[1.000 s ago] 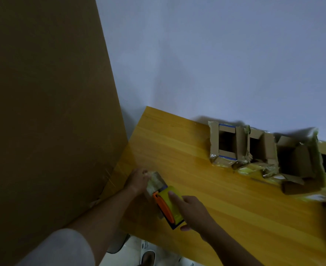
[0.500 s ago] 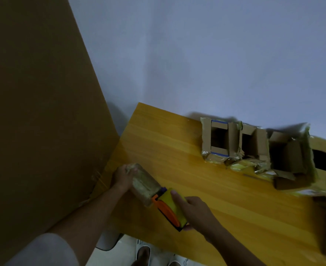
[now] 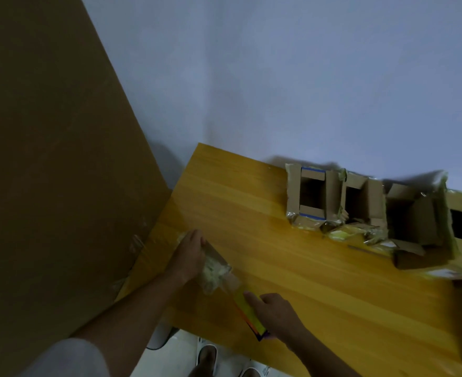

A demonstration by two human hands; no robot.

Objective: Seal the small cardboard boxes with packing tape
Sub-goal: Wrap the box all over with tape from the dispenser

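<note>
A small box wrapped in clear tape [image 3: 214,270] lies near the front left corner of the yellow wooden table [image 3: 292,268]. My left hand [image 3: 190,254] grips its far end. My right hand [image 3: 276,315] holds a yellow and orange tape dispenser [image 3: 247,312] just right of the box, index finger stretched along its top. A stretch of clear tape seems to run from the dispenser to the box. Several open cardboard boxes stand in a row at the back right, the nearest being one with blue tape [image 3: 312,197].
A large brown board [image 3: 47,172] leans at the left, touching the table's left edge. The pale wall [image 3: 306,77] rises behind the table. Crumpled tape scraps [image 3: 344,234] lie in front of the open boxes. Shoes [image 3: 206,359] show on the floor below the front edge.
The dispenser in my right hand has moved away from the box toward the front right. My left hand has shifted on the box. The view has tilted slightly.
</note>
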